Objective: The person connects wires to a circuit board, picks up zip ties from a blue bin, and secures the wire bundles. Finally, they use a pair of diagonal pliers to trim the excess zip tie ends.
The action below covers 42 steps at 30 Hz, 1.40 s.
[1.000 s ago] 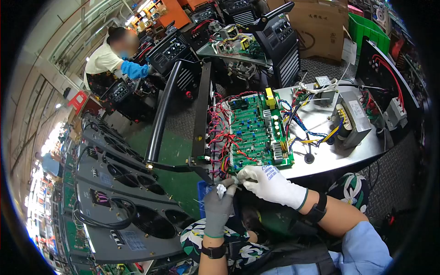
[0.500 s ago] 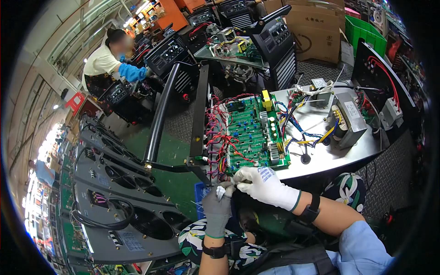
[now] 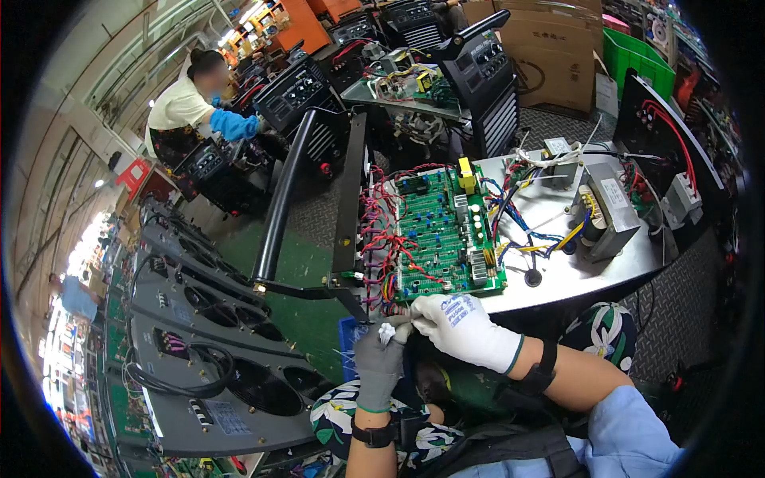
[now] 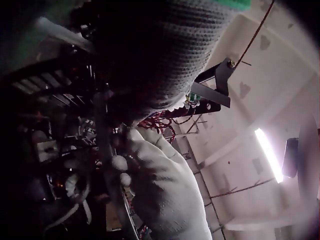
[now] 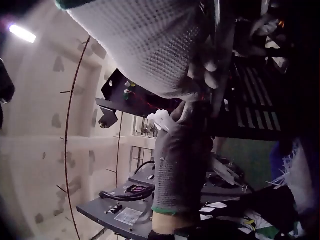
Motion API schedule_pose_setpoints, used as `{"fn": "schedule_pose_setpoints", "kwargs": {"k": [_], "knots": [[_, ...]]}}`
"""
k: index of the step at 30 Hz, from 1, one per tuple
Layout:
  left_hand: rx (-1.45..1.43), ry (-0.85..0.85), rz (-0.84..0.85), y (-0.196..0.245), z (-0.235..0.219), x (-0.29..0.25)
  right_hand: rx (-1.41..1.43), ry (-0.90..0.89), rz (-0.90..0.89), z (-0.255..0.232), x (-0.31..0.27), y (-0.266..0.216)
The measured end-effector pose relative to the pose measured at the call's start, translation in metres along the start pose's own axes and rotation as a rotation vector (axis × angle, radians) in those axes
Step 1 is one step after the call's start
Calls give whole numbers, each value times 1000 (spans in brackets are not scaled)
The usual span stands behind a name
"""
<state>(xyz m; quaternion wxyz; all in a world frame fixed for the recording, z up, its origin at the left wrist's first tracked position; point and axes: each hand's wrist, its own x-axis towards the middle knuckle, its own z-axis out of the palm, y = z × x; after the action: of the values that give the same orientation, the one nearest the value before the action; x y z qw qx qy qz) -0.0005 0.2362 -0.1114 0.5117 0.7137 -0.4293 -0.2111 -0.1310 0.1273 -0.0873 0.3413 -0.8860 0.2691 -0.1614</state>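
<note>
My left hand [image 3: 378, 362], in a grey glove, grips a bundle of white cable ties [image 3: 386, 332]. The bundle's heads [image 5: 161, 120] stick out beside the thumb in the right wrist view, while loose tails [image 5: 225, 172] trail from the other side. Against its fingertips, my white-gloved right hand [image 3: 474, 334] curls its fingers and pinches what looks like a thin cable tie, mostly hidden by the gloves. Both hands meet at the near left corner of the green circuit board [image 3: 434, 235], just below coloured wires [image 3: 388, 239] running along its left edge.
A black metal frame with a tubular handle [image 3: 283, 199] rises left of the board. A transformer [image 3: 612, 211] sits on the bare metal plate [image 3: 526, 299] at right. Below the frame is a blue bin [image 3: 347, 333]. Grey panels [image 3: 231, 358] line the left; another person [image 3: 187, 103] works behind.
My right hand has tilted so the printed back of its glove faces up more, with its fingertips staying by the left hand's. The left hand keeps its hold and place.
</note>
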Motion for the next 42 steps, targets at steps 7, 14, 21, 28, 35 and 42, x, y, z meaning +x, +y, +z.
{"fn": "schedule_pose_setpoints", "kwargs": {"k": [7, 14, 21, 28, 35, 42], "knots": [[282, 33, 126, 2, 0, 1, -51, -16, -120, -1, 0, 7], [469, 115, 307, -3, 3, 2, 60, -81, -271, 1, 0, 13], [661, 296, 145, -26, 13, 1, 147, -225, -296, 13, -9, 1], [234, 401, 53, -1, -26, -10, 371, 387, -185, -123, -68, -10], [719, 253, 96, 31, -26, 22, -794, 1058, 428, -279, -214, 88], [943, 299, 233, 35, -23, 48, -604, 1210, 239, -295, -219, 129]]}}
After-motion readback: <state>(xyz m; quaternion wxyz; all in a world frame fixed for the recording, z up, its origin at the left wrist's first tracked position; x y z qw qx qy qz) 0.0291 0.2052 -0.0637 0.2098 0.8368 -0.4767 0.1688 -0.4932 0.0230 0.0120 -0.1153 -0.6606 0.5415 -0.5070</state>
